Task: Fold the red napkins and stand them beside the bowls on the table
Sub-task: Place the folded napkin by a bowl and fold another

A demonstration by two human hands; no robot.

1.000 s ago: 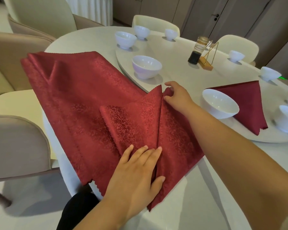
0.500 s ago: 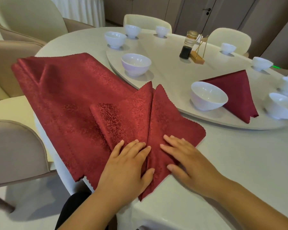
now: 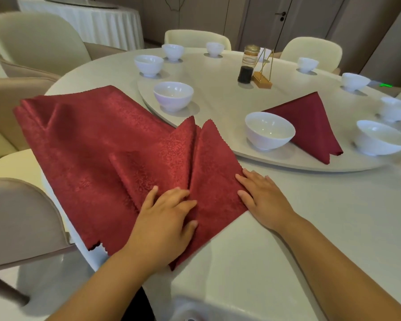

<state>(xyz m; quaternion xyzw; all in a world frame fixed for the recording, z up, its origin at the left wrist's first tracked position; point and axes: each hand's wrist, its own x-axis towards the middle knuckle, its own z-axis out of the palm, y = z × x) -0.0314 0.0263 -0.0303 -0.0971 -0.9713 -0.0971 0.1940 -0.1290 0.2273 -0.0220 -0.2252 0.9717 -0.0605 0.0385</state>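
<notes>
**Head view: two flat palms pressing a half-folded napkin at the table's near edge**

Both hands are lying open on the red napkin, and neither is gripping anything. The left hand is pressing down with straight fingers where the two folded flaps are meeting, probably to pin the centre seam so the layers are not sliding. The right hand is resting flat along the napkin's right edge, apparently smoothing that flap into a crease.

The napkin is lying on the table partly over a spread pile of red cloths, which is sitting within easy reach, its near edge hanging over the table's rim. On the turntable a finished napkin is standing as a triangle just behind a white bowl. It is likely serving as the pattern for the other bowls, which are sitting around the rim without napkins.

No writing is showing that can be read. The glass jar near the centre is carrying no legible label.
</notes>
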